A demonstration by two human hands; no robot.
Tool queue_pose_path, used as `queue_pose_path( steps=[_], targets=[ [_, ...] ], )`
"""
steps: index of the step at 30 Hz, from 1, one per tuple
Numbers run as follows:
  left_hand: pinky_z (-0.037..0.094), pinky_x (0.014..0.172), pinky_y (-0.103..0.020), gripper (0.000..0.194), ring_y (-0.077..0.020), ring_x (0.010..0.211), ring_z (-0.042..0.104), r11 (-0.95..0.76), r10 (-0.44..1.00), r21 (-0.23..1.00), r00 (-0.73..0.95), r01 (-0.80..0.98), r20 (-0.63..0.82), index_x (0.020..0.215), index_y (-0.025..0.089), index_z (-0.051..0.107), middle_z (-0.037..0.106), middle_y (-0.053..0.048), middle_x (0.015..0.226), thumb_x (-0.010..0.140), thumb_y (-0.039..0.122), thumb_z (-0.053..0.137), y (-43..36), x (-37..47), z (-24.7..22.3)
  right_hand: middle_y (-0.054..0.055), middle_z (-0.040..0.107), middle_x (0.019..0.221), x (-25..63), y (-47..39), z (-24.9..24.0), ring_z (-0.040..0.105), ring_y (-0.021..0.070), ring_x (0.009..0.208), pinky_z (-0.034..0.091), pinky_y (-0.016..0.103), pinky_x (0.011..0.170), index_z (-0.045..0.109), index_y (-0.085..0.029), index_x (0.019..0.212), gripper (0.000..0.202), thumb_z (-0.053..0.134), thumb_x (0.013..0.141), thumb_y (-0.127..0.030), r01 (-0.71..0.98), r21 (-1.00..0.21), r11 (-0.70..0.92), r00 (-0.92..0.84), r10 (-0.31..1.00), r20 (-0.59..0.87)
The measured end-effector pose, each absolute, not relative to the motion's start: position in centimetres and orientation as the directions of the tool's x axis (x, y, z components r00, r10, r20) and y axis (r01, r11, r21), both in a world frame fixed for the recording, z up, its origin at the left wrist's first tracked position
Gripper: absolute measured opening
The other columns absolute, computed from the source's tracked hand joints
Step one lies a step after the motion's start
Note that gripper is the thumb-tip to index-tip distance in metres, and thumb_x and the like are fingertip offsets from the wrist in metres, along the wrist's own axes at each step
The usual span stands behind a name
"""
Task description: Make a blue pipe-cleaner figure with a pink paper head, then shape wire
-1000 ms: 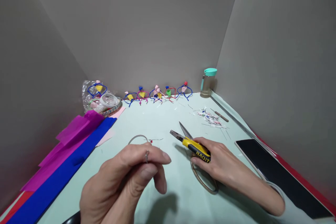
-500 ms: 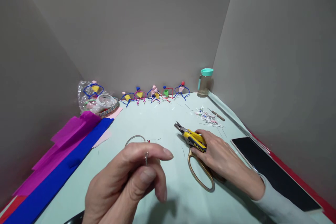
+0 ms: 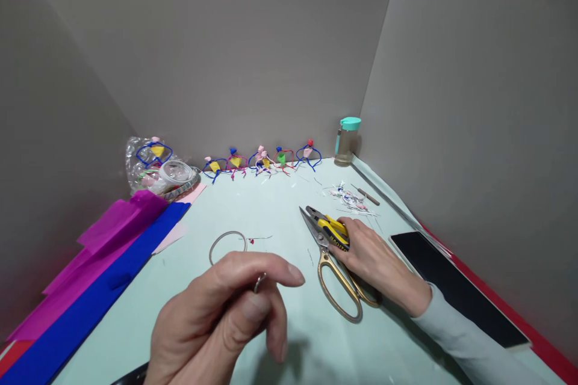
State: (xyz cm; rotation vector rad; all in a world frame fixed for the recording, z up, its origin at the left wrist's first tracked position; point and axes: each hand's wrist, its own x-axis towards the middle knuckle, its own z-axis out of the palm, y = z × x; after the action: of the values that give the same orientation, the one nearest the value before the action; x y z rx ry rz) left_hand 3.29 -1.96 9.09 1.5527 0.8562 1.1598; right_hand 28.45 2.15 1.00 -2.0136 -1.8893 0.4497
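My left hand (image 3: 226, 313) is closed in the foreground, thumb and index finger pinching a small silvery wire loop (image 3: 259, 282); most of the wire is hidden by the fingers. On the right, my right hand (image 3: 368, 258) has its fingers around the yellow-and-black handles of the pliers (image 3: 334, 233), jaws pointing away to the left. Right beside the pliers lie the scissors (image 3: 326, 259) with brass-coloured handles, partly under my right hand. Behind my left hand is a grey wire ring (image 3: 211, 248), with a tiny red bit (image 3: 251, 241) on a thin wire near it.
Several wire-and-paper figures (image 3: 235, 161) line the back wall, a bottle (image 3: 347, 143) at their right. Wire scraps (image 3: 350, 198) and a thin-handled tool (image 3: 368, 195) lie mid-right. A dark tablet (image 3: 456, 289) rests at right; blue (image 3: 103, 289) and magenta paper (image 3: 121, 222) at left.
My right hand and the pliers have shifted slightly off the scissors, whose blades now show. The wire loop in my left hand has tilted. The view has swung slightly right.
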Motion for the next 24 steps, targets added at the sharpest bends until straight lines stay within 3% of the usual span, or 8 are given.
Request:
queue_pose_path(
  steps=[3,6,10,14,17,21,24],
  targets=[
    [0.045,0.06,-0.02,0.013,-0.0071,0.052,0.059,-0.261,0.895,0.958,0.342,-0.118,0.286,0.101,0.045,0.078,0.068,0.008,0.059,0.095,0.045,0.066,-1.8,3.6,8.8,0.019,0.064,0.107,28.5,2.4,0.8,0.061,0.034,0.098,0.042,0.04,0.083,0.055,-0.011,0.115,0.029,0.057,0.093,-0.03,0.867,-0.494,-0.058,0.07,0.998,0.007],
    [0.044,0.058,-0.018,0.015,-0.0084,0.054,0.06,-0.217,0.902,0.972,0.361,-0.092,0.236,0.099,0.04,0.079,0.068,0.007,0.057,0.094,0.048,0.067,-1.8,3.7,8.5,0.019,0.065,0.105,28.6,2.5,1.0,0.061,0.0354,0.099,0.042,0.042,0.085,0.057,-0.011,0.111,0.029,0.059,0.089,-0.03,0.823,-0.564,-0.06,0.086,0.996,0.019],
    [0.045,0.062,-0.019,0.018,-0.0094,0.055,0.059,-0.178,0.923,0.98,0.332,-0.086,0.197,0.085,0.034,0.078,0.069,0.006,0.058,0.091,0.05,0.07,-1.7,3.6,8.8,0.012,0.068,0.097,28.7,1.8,2.4,0.064,0.0285,0.091,0.048,0.038,0.082,0.059,-0.015,0.106,0.025,0.051,0.091,-0.032,0.699,-0.715,-0.027,0.059,0.998,0.021],
    [0.048,0.074,-0.018,0.017,-0.0081,0.057,0.059,-0.263,0.912,0.96,0.301,-0.094,0.279,0.087,0.035,0.081,0.07,0.006,0.062,0.091,0.047,0.071,-1.1,3.2,9.1,0.007,0.068,0.104,28.3,-0.2,4.0,0.065,0.0219,0.095,0.052,0.031,0.083,0.062,-0.019,0.111,0.032,0.05,0.096,-0.046,0.36,-0.931,0.066,-0.111,0.993,0.028],
    [0.048,0.067,-0.017,0.015,-0.008,0.057,0.06,-0.283,0.909,0.958,0.303,-0.051,0.285,0.091,0.035,0.081,0.068,0.006,0.064,0.094,0.042,0.068,-0.6,2.8,9.1,0.006,0.068,0.107,27.6,-1.8,5.0,0.063,0.0205,0.096,0.05,0.03,0.084,0.066,-0.022,0.107,0.029,0.059,0.094,-0.047,0.166,-0.984,0.063,-0.214,0.976,0.026],
    [0.046,0.059,-0.016,0.016,-0.0084,0.056,0.059,-0.273,0.915,0.961,0.319,0.039,0.247,0.091,0.032,0.076,0.066,0.005,0.063,0.097,0.042,0.065,-0.3,2.6,9.2,0.006,0.07,0.106,26.4,-3.2,5.8,0.063,0.0224,0.1,0.048,0.035,0.09,0.067,-0.024,0.104,0.024,0.055,0.098,-0.044,0.294,-0.945,0.145,-0.285,0.957,0.058],
    [0.044,0.057,-0.017,0.015,-0.0099,0.056,0.058,-0.289,0.916,0.954,0.313,0.085,0.25,0.102,0.032,0.071,0.064,0.006,0.058,0.099,0.042,0.061,-0.4,2.8,9.3,0.004,0.07,0.104,25.8,-3.7,5.7,0.064,0.0217,0.099,0.05,0.035,0.092,0.066,-0.025,0.106,0.017,0.053,0.1,-0.034,0.39,-0.895,0.216,-0.297,0.95,0.1]
  ],
)
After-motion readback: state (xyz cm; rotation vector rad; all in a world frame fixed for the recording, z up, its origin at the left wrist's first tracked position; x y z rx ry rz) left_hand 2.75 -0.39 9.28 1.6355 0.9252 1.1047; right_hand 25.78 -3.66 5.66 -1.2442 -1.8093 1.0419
